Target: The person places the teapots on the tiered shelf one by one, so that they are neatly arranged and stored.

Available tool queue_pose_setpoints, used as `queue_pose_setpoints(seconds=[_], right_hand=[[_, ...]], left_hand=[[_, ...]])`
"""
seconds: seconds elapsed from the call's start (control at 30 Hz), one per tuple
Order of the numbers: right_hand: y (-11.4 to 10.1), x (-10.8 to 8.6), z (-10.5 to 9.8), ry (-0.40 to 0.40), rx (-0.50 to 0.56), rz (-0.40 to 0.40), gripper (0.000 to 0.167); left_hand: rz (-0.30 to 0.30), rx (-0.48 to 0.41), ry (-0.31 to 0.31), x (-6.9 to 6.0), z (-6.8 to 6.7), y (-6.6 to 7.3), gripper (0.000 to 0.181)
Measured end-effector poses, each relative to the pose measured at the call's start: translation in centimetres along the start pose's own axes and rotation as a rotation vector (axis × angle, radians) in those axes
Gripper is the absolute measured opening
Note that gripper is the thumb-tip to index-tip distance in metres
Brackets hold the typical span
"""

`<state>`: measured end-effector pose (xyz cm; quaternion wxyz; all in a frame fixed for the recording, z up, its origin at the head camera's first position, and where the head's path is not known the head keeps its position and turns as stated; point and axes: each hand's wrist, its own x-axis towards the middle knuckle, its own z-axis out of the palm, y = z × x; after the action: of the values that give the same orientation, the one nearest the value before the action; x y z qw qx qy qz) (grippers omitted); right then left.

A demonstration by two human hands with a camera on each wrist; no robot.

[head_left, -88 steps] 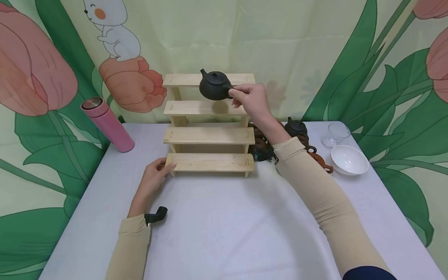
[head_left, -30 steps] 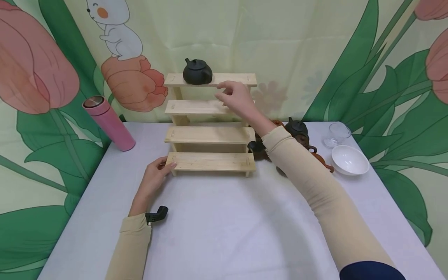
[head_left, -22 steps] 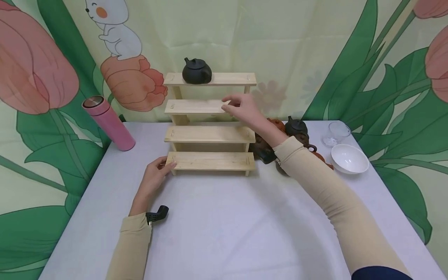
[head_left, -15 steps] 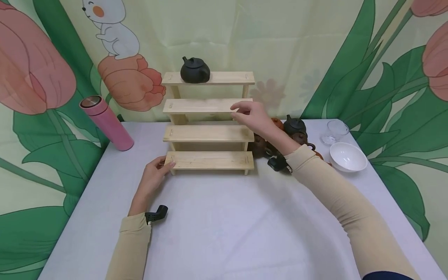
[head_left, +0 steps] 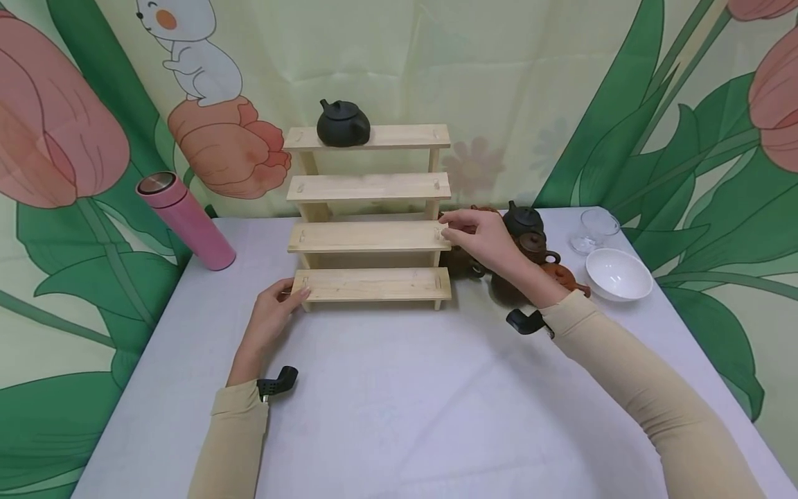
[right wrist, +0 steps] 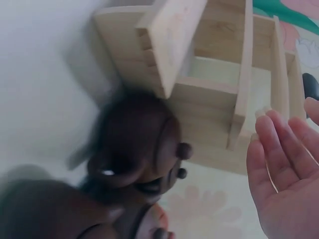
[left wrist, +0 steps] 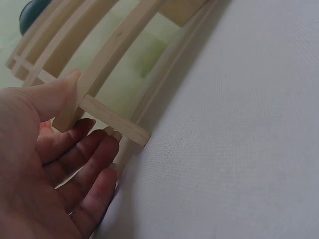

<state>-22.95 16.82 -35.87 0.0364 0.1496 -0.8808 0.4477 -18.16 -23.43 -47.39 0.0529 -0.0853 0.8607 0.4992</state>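
A four-step wooden display shelf [head_left: 369, 237] stands on the table. On the left part of its top step sits a black teapot [head_left: 343, 125], spout to the left. My left hand [head_left: 271, 315] holds the left end of the lowest step, thumb on top and fingers below, as the left wrist view shows. My right hand [head_left: 483, 239] hovers by the right end of the shelf, fingers loosely bent and nothing in them. Beneath and behind it crowd several teapots, among them a black one [head_left: 522, 219], a dark brown one [right wrist: 139, 134] and an orange-brown one [head_left: 564, 277], partly hidden.
A white bowl [head_left: 619, 275] and a clear glass cup [head_left: 595, 230] stand at the table's right side. A pink thermos bottle [head_left: 187, 220] stands at the back left. A printed cloth [head_left: 499, 83] hangs behind the white-covered table [head_left: 399, 402].
My right hand set the black teapot on the top step and let go. It then drew down and right toward the other teapots. My left hand stayed on the shelf.
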Motion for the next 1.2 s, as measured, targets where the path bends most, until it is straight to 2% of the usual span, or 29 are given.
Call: queue_pose_setpoints(seconds=[0.27, 0.43, 0.73, 0.97, 1.2], right_hand=[[2.6, -3.1, -1.4, 0.015, 0.005, 0.102, 0.029], [4.3, -5.1, -2.3, 0.023, 0.006, 0.142, 0.031], [6.3, -8.9, -4.1, -0.010, -0.047, 0.237, 0.036], [7.6, -11.3, -4.7, 0.020, -0.025, 0.270, 0.033], [9.4, -13.2, -5.2, 0.079, -0.058, 0.307, 0.034]], left_hand=[[0.027, -0.022, -0.008, -0.2, 0.1, 0.0, 0.067], [0.025, -0.021, -0.009, -0.2, 0.0, 0.1, 0.068], [0.026, -0.024, -0.010, -0.2, 0.0, 0.1, 0.068], [0.017, -0.025, -0.013, -0.2, 0.0, -0.1, 0.070], [0.016, -0.022, -0.007, -0.1, 0.0, -0.2, 0.070]])
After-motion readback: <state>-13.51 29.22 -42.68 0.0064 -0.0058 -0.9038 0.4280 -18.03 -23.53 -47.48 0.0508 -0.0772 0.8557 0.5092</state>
